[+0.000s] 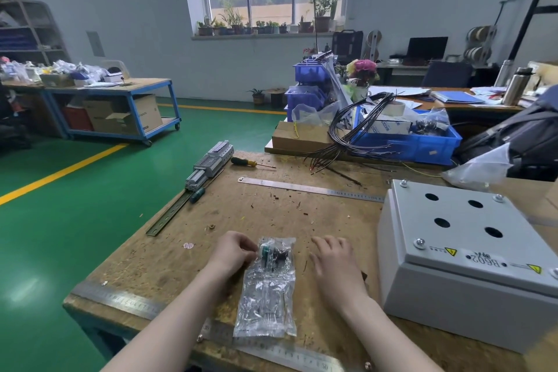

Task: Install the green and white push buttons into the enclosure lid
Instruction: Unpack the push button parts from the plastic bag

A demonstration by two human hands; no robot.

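A clear plastic bag (267,290) lies on the wooden workbench in front of me, with a green push button (265,252) showing through its far end. My left hand (234,254) pinches the bag's top left corner next to the green button. My right hand (335,263) rests flat on the bench just right of the bag, fingers relaxed, holding nothing. The grey enclosure (465,266) stands at the right; its lid (462,220) has several empty round holes. A white button is not distinguishable.
A long steel ruler (311,189) lies across the bench's middle, another ruler (271,347) along the near edge. A DIN rail with terminal blocks (208,164) and two screwdrivers (247,162) sit at the far left. A blue bin (422,145) and black wires (356,136) lie behind.
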